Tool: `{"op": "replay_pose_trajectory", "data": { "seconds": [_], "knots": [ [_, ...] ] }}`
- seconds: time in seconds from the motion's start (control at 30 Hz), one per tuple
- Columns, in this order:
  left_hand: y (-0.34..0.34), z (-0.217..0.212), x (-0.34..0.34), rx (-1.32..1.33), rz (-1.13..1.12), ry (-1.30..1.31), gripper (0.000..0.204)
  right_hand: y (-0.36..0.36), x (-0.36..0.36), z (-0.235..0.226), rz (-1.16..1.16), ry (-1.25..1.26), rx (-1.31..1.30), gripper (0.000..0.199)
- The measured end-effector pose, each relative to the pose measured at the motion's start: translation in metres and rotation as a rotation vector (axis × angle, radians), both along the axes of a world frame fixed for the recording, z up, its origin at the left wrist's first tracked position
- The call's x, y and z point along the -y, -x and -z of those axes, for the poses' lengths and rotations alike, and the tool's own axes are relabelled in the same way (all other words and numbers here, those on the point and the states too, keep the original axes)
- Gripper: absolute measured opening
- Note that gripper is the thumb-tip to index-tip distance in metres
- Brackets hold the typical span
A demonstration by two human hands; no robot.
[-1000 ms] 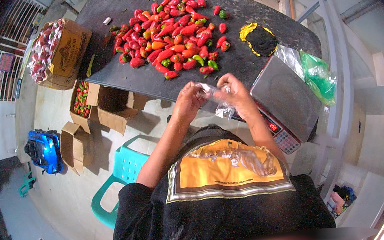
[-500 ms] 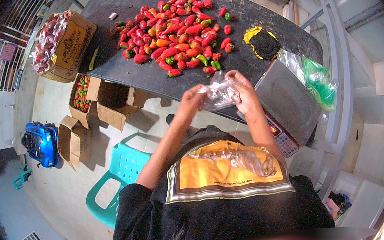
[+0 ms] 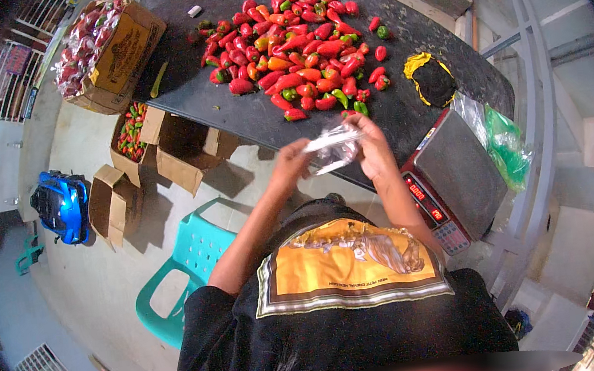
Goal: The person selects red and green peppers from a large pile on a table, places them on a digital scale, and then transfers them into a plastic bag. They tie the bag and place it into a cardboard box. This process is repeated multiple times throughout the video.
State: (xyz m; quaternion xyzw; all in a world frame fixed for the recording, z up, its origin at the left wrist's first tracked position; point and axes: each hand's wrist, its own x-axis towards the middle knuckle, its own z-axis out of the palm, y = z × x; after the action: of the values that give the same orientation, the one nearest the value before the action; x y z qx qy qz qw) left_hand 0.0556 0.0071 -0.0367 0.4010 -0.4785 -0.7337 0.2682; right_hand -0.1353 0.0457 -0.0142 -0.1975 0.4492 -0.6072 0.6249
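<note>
One left hand (image 3: 290, 166) and one right hand (image 3: 375, 147) clamp the plastic bag (image 3: 335, 150), now pulled straighter but seemingly unfilled, near the peppers (image 3: 330, 49).

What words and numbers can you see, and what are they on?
I won't copy them out, but here's where they are:
Digital scale: glowing red digits on its display; its key markings are too small to read.
Black shirt: a line of small dark letters on the yellow print.
Cardboard box at upper left: dark printing, blurred.
Purplish sign: too small to read.
Clear plastic bag: none I can make out.
</note>
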Motion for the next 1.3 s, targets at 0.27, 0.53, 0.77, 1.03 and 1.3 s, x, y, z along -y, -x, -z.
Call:
{"op": "replay_pose_trajectory", "data": {
  "seconds": [0.27, 0.53, 0.77, 1.03, 1.3],
  "knots": [
    [-0.07, -0.007, 0.063, -0.305, 0.197, -0.293, 0.025, -0.013, 0.076, 0.027, -0.281, 0.123, -0.334, 0.018],
    [-0.172, 0.034, 0.078, 0.194, -0.07, -0.258, 0.026, 0.041, 0.197, 0.06, -0.363, 0.269, -1.49, 0.026],
    [-0.18, 0.045, 0.108, 0.118, -0.221, -0.253, 0.023, -0.035, 0.213, 0.094, -0.423, 0.017, -1.922, 0.051],
    [-0.145, 0.063, 0.131, 0.056, -0.107, -0.224, 0.024, -0.016, 0.226, 0.103, -0.271, 0.023, -1.942, 0.045],
    [-0.132, 0.069, 0.137, 0.068, -0.073, -0.242, 0.025, -0.015, 0.239, 0.117, -0.355, -0.032, -2.024, 0.046]
  ]
}}
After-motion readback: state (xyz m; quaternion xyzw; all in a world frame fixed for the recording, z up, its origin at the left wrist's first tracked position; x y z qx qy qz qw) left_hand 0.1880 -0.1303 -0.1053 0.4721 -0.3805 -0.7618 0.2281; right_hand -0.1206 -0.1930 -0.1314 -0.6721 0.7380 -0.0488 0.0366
